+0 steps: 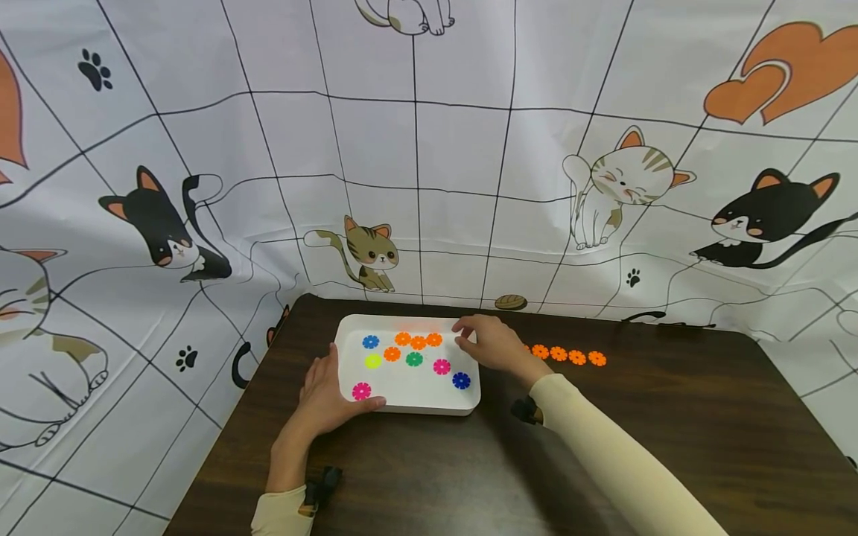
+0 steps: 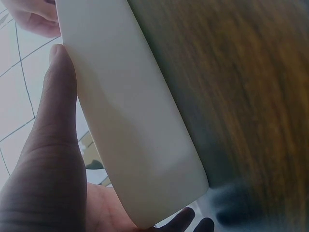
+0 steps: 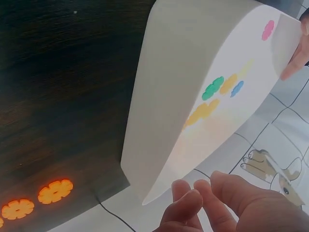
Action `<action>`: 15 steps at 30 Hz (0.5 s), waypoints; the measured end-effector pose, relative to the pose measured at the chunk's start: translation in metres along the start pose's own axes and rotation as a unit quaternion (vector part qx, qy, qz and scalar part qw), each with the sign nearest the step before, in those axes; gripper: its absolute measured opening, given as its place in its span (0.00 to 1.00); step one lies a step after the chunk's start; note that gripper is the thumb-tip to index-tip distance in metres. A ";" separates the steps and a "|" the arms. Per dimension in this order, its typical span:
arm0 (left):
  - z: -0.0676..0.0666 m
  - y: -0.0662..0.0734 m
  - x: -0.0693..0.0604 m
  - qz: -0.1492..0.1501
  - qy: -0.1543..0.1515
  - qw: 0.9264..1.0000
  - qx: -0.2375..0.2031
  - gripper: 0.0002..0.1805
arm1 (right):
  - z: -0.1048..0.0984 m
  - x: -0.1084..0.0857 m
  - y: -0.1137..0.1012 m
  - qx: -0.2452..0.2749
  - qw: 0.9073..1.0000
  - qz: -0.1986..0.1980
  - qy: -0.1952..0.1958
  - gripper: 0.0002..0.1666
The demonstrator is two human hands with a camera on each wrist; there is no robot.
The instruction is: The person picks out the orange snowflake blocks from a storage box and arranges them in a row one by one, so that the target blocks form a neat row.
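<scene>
A white tray [image 1: 402,388] [image 2: 125,106] [image 3: 169,82] holds flower-shaped discs: several orange ones [image 1: 392,354], two pink [image 1: 442,367], and a yellow [image 1: 372,361], a green [image 1: 414,359], a light blue [image 1: 371,342] and a dark blue one [image 1: 461,381]. My left hand [image 1: 325,394] [image 2: 58,135] grips its front left corner, thumb on the front rim, fingers around the left side. Above the back right corner is my right hand [image 1: 492,344] [image 3: 231,208], fingers loosely bent with a gap to the thumb; no disc shows in it.
More orange discs [image 1: 577,357] [image 3: 55,191] lie in a row on the dark wooden table [image 1: 415,469], right of the tray and partly behind my right wrist. A white cloth [image 1: 462,149] printed with cats hangs behind the table and along its left side.
</scene>
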State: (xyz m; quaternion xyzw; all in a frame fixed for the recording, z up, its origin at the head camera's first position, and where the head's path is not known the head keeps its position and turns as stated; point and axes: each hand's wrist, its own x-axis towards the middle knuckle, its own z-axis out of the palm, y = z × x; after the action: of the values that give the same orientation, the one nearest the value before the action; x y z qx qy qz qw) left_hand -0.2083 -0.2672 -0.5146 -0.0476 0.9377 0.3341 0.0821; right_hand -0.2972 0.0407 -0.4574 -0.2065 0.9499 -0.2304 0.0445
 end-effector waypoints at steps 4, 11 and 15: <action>0.001 -0.001 0.001 -0.001 0.001 1.000 0.000 0.81 | 0.003 0.004 -0.005 -0.005 1.000 0.001 -0.008 0.16; 0.001 -0.002 0.001 0.003 0.003 1.000 -0.003 0.81 | 0.006 0.010 -0.011 -0.016 1.000 -0.004 -0.015 0.16; 0.000 -0.001 0.000 0.003 0.000 1.000 -0.001 0.81 | 0.010 0.014 -0.011 -0.030 0.999 -0.003 -0.018 0.17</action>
State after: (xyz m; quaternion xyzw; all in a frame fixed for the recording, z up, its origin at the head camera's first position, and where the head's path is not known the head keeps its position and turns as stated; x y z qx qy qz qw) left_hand -0.2085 -0.2674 -0.5152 -0.0451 0.9375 0.3354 0.0807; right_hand -0.3043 0.0224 -0.4609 -0.2143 0.9550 -0.1979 0.0542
